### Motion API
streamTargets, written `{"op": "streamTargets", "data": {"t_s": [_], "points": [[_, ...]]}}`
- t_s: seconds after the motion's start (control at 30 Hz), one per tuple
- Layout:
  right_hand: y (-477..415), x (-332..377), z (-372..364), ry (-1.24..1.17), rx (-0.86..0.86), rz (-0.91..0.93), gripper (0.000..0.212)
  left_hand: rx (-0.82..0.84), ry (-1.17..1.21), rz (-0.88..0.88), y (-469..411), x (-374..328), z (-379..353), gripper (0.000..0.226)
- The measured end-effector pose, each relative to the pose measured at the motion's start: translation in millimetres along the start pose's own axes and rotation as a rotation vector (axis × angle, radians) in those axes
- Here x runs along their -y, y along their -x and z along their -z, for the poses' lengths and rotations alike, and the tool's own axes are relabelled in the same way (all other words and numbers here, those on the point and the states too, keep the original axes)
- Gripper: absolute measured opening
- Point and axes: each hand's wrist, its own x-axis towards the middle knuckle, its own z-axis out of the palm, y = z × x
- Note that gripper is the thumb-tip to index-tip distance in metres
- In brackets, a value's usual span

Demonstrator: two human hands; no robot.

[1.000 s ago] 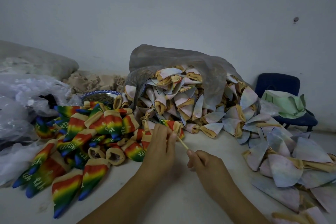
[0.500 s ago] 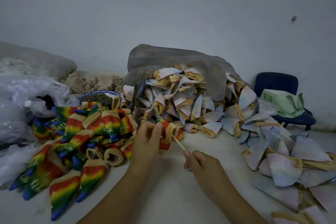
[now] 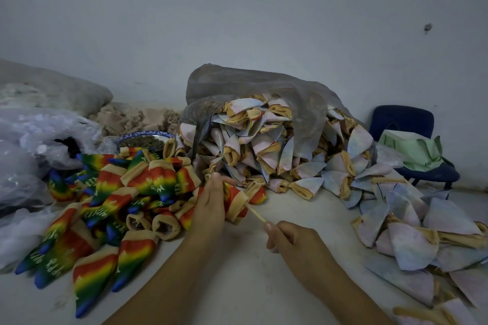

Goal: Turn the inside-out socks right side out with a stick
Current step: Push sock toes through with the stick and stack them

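My left hand [image 3: 210, 206] grips a rainbow sock [image 3: 237, 202] with a tan cuff at the table's middle. A thin pale stick [image 3: 256, 215] runs from inside the sock's cuff down to my right hand [image 3: 293, 241], which pinches its near end. The stick's far end is hidden in the sock. A heap of rainbow socks [image 3: 113, 198] lies to the left. Pale inside-out socks [image 3: 266, 150] spill from a grey plastic bag [image 3: 264, 87] behind my hands, and more pale socks [image 3: 422, 235] lie at the right.
Clear plastic bags [image 3: 29, 145] bulge at the left. A blue-rimmed bowl [image 3: 145, 138] sits behind the rainbow heap. A dark blue chair [image 3: 406, 126] holding green cloth [image 3: 414, 150] stands at the right by the white wall. The pale tabletop [image 3: 237, 280] spreads under my forearms.
My left hand has slid left along the sock, so more of its red body and tan cuff shows over the stick. My right hand keeps hold of the stick in about the same place.
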Motion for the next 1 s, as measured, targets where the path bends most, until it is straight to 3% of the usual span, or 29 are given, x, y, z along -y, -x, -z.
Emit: {"op": "streamTargets", "data": {"t_s": [0.1, 0.17, 0.4, 0.47, 0.57, 0.67, 0.77, 0.9, 1.0], "points": [[0.2, 0.4, 2.3, 0.015, -0.006, 0.000, 0.041, -0.033, -0.049, 0.023, -1.3, 1.0, 0.5, 0.089], [0.8, 0.1, 2.2, 0.037, -0.005, 0.019, 0.042, -0.044, -0.083, -0.010, -1.5, 1.1, 0.2, 0.090], [-1.2, -2.4, 6.7, 0.313, -0.081, 0.088, 0.053, -0.129, -0.167, -0.017, -1.3, -5.2, 2.8, 0.034], [-1.8, -2.7, 6.9, 0.359, -0.092, 0.122, 0.052, -0.137, -0.237, -0.026, -3.3, -4.9, 2.7, 0.029], [-3.9, -3.4, 7.7, 0.380, -0.080, 0.152, 0.053, -0.137, -0.241, -0.002, -10.5, 2.4, 5.0, 0.041], [-3.6, -4.3, 8.9, 0.367, -0.045, 0.158, 0.055, -0.111, -0.202, 0.159, -17.4, 8.1, 5.7, 0.064], [0.2, -2.6, 5.8, 0.168, 0.005, 0.091, 0.048, -0.164, -0.072, 0.271, -20.8, 5.5, 1.9, 0.070], [3.4, 5.8, -3.3, 0.006, 0.072, 0.049, 0.042, -0.214, 0.054, 0.202, -12.3, -1.8, 0.1, 0.091], [4.6, 13.7, -9.7, -0.043, 0.100, 0.024, 0.042, -0.316, 0.057, 0.108, -0.6, -6.5, -1.8, 0.082]]}}
